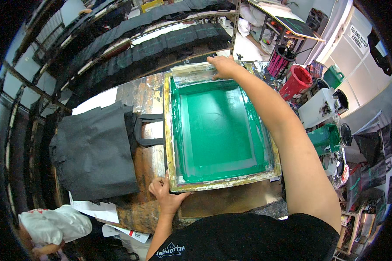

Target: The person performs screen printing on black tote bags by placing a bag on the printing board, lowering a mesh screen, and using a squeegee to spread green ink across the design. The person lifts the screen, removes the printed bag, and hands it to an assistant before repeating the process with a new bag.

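Observation:
A screen printing frame (222, 182) with a worn, yellowish paint-stained border lies on the table before me. Green ink coats its mesh (217, 126), thickest along the inner sides. At the far end of the frame rests a squeegee (189, 74) with a pale, stained handle; my right hand (225, 67) is closed on its right part. My left hand (164, 195) grips the near left corner of the frame, index finger along the side and thumb at the near edge. Black handles (150, 141) of a fabric bag stick out from under the frame's left side.
A pile of black fabric bags (93, 152) lies left on the stained wooden table (148, 204). Racks hold rows of black bags (161, 48) beyond it. Ink containers, among them a red bucket (297, 80), crowd the right. Another person in a white shirt (56, 224) is at lower left.

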{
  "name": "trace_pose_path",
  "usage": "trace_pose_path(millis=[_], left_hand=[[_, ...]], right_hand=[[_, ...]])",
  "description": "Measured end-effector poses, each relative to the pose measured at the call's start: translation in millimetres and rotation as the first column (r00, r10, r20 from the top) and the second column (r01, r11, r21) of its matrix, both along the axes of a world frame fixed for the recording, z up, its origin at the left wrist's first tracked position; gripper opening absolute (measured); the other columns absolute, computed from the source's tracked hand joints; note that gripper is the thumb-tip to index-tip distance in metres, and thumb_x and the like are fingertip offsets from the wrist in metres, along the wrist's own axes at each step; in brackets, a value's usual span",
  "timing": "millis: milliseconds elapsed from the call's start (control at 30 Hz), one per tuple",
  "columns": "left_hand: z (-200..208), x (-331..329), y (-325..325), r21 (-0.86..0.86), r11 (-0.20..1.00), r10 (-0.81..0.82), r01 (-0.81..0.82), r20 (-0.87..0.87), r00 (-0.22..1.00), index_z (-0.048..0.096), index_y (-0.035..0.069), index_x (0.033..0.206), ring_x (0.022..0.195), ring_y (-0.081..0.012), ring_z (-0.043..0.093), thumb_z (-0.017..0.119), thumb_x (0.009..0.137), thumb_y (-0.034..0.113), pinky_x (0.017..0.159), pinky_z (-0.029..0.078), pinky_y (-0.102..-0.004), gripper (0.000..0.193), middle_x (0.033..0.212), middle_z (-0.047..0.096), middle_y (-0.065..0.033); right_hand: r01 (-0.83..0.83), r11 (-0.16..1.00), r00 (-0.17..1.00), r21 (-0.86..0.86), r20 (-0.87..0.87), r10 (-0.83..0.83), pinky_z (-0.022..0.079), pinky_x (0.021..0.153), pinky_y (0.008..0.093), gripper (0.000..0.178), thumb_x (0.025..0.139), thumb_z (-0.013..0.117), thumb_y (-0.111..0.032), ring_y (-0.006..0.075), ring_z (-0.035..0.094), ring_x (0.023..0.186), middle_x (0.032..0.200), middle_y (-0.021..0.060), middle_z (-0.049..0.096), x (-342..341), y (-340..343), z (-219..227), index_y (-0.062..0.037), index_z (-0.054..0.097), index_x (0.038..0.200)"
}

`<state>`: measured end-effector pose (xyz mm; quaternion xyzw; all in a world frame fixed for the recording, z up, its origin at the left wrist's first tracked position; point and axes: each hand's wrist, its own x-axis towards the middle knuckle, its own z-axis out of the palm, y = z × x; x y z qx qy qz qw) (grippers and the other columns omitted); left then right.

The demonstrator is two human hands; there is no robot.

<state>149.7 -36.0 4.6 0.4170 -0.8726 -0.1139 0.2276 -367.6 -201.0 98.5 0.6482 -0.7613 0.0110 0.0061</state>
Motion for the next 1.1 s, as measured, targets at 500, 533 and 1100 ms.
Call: trace_pose_path(millis=[500, 533, 1100], left_hand=[[89.1, -218.5, -189.8, -0.412, 0.865, -0.366, 0.287, -0.127, 0.922, 0.064, 0.002, 0.138, 0.124, -0.0398, 0.054, 0.071, 0.091, 0.062, 0.108, 0.039, -0.0518, 0.076, 0.13, 0.059, -0.0208], [86.7, -241.4, -211.4, -0.476, 0.823, -0.384, 0.31, -0.064, 0.921, 0.064, -0.001, 0.135, 0.124, -0.0392, 0.054, 0.07, 0.092, 0.062, 0.109, 0.04, -0.0513, 0.077, 0.13, 0.059, -0.0198], [48.0, -244.0, -180.7, -0.57, 0.783, -0.205, 0.249, 0.142, 0.968, 0.067, 0.009, 0.087, 0.081, -0.0278, 0.067, 0.066, 0.09, 0.066, 0.074, 0.05, -0.0418, 0.058, 0.086, 0.068, -0.0069]], right_hand=[[-0.091, 0.823, 0.932, -0.561, -0.339, -0.129, 0.045, 0.085, 0.0475, 0.029, 0.092, 0.063, -0.018, 0.0237, 0.063, 0.103, 0.104, 0.0035, 0.066, 44.3, 43.5, -56.5, -0.0183, 0.065, 0.121], [-0.096, 0.827, 0.937, -0.555, -0.331, -0.113, 0.045, 0.085, 0.0465, 0.029, 0.092, 0.063, -0.018, 0.0235, 0.063, 0.102, 0.103, 0.0034, 0.066, 43.9, 41.6, -54.2, -0.0184, 0.065, 0.121], [-0.093, 0.893, 0.955, -0.44, -0.292, -0.044, 0.047, 0.081, 0.0449, 0.026, 0.091, 0.063, -0.016, 0.0246, 0.067, 0.097, 0.099, 0.0036, 0.066, 95.5, 117.6, -46.5, -0.0191, 0.063, 0.117]])
